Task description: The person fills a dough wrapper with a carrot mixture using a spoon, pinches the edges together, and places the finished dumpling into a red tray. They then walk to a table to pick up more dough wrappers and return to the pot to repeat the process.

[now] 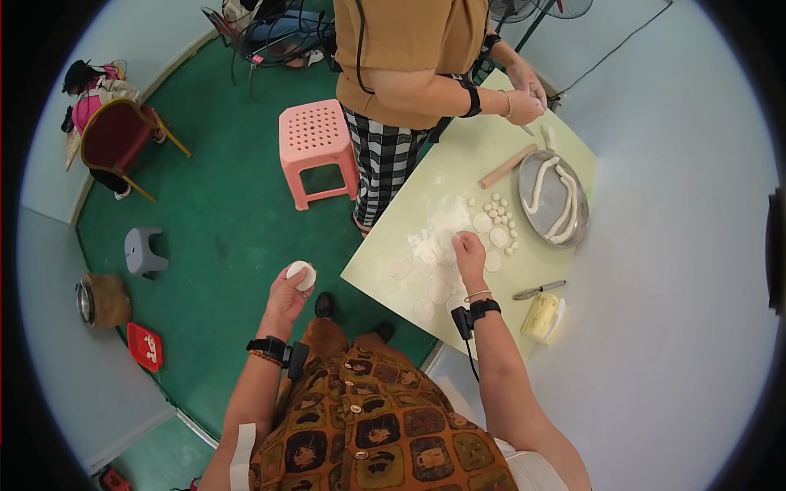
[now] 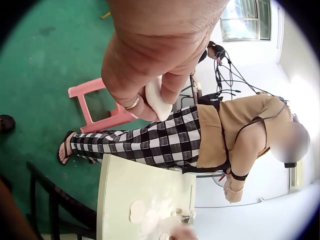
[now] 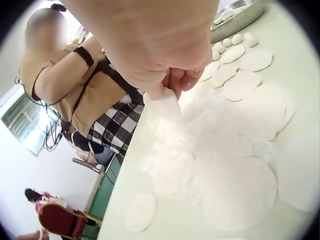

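Observation:
My left hand (image 1: 288,290) is off the table over the green floor, its fingers curled round a stack of flat white dough discs (image 1: 302,274); the left wrist view shows the same dough (image 2: 157,99) pinched in my fingers. My right hand (image 1: 469,248) is over the floured patch (image 1: 434,237) of the pale green table (image 1: 385,282) and pinches one thin dough disc (image 3: 162,104) by its edge. Several rolled discs (image 3: 242,192) lie on the flour around it. Flattened pieces and small dough balls (image 1: 501,214) lie just beyond my right hand.
Another person (image 1: 409,57) in a brown top stands at the far side, hands at the table corner. A metal tray (image 1: 577,233) holds dough ropes; a rolling pin (image 1: 508,166), a knife (image 1: 539,290) and a yellow box (image 1: 542,316) lie on the table. A pink stool (image 1: 319,147) stands on the floor.

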Action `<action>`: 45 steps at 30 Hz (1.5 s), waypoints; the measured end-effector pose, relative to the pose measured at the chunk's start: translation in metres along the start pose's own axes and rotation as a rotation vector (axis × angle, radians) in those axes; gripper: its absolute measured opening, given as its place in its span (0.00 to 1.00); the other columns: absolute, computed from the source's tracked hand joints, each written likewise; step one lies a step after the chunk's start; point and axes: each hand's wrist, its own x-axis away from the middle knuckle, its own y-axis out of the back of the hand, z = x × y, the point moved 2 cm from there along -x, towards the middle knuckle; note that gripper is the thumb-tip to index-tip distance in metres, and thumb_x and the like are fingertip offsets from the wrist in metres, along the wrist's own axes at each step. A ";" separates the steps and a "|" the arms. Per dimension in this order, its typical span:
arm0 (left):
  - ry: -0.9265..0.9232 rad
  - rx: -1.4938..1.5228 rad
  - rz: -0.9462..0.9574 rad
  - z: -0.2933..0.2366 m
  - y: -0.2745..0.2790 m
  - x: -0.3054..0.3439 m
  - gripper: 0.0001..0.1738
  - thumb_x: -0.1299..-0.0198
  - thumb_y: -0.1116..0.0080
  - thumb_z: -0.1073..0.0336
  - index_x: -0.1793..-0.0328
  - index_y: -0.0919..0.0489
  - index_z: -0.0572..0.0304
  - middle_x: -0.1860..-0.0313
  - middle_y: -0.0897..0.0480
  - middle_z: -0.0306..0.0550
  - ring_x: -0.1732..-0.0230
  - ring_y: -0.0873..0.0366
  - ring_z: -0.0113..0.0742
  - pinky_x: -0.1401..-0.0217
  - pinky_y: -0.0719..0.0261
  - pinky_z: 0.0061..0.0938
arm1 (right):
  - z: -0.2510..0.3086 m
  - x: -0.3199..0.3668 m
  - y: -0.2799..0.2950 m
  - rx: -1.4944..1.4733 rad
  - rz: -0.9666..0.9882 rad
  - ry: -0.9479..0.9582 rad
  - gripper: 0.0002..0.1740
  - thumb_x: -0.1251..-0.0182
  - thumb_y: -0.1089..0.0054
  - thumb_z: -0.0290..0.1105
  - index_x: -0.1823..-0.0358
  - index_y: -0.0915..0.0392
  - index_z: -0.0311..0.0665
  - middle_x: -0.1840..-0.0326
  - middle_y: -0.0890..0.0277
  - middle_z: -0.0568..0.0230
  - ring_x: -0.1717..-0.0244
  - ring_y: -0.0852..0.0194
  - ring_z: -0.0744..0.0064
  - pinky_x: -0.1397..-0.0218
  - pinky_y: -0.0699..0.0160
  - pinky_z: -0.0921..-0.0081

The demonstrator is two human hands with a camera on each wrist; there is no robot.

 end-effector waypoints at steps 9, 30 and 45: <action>-0.008 0.009 0.003 -0.010 0.005 0.013 0.15 0.44 0.41 0.71 0.50 0.28 0.57 0.56 0.22 0.42 0.55 0.21 0.36 0.63 0.21 0.23 | -0.008 0.011 -0.005 0.429 0.006 -0.150 0.22 0.52 0.32 0.34 0.57 0.26 0.31 0.71 0.23 0.60 0.71 0.25 0.71 0.64 0.25 0.76; -0.099 0.195 0.055 -0.034 0.010 0.053 0.13 0.38 0.47 0.67 0.48 0.29 0.61 0.54 0.22 0.44 0.54 0.23 0.35 0.50 0.22 0.32 | 0.015 -0.004 -0.003 0.214 -0.075 -0.048 0.14 0.40 0.50 0.23 0.51 0.27 0.34 0.57 0.25 0.56 0.60 0.26 0.65 0.57 0.28 0.75; -0.191 0.138 -0.105 -0.129 0.133 0.023 0.14 0.37 0.46 0.61 0.51 0.28 0.62 0.58 0.24 0.43 0.60 0.23 0.32 0.55 0.19 0.30 | 0.000 0.059 -0.002 -0.444 -0.457 -0.339 0.24 0.42 0.40 0.26 0.43 0.35 0.41 0.55 0.28 0.64 0.59 0.28 0.72 0.60 0.28 0.74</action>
